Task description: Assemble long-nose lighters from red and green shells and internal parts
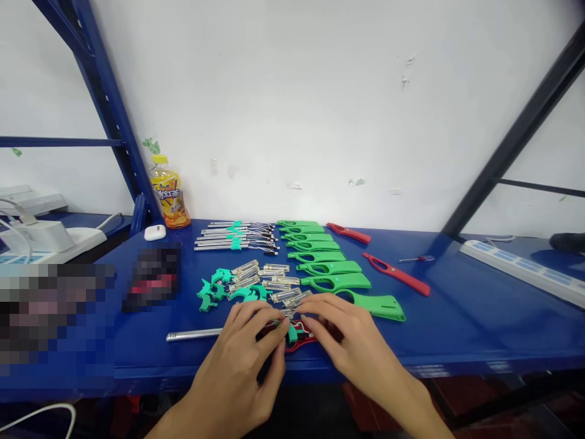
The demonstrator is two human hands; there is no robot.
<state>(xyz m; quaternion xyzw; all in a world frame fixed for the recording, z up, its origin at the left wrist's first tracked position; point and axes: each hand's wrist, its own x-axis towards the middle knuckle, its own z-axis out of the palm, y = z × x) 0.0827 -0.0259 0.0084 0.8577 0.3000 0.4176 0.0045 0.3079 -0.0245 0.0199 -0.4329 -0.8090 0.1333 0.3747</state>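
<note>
The person is working at the near edge of the blue desk (457, 317), and both hands are meeting over a red handle (302, 342) that is lying flat there. The left hand (247, 356) is curling its fingers down over the left end of the handle, so its grip is closing on that part. The right hand (354, 344) is laying nearly straight fingers across the right end; its thumb is hidden, so I cannot tell whether that grip is clamping or only pressing. A small teal trigger (292, 333) is showing between the fingertips, and a metal tube (194, 334) is sticking out to the left along the desk. Just behind the hands, a pile of teal parts (212, 291) and clear parts (274, 281) is lying beside a row of green handles (331, 268). Farther back, tube assemblies (235, 236) are lying in a stack, with two more red handles (397, 274), a screwdriver (415, 260) and a juice bottle (169, 198) standing near the wall.
</note>
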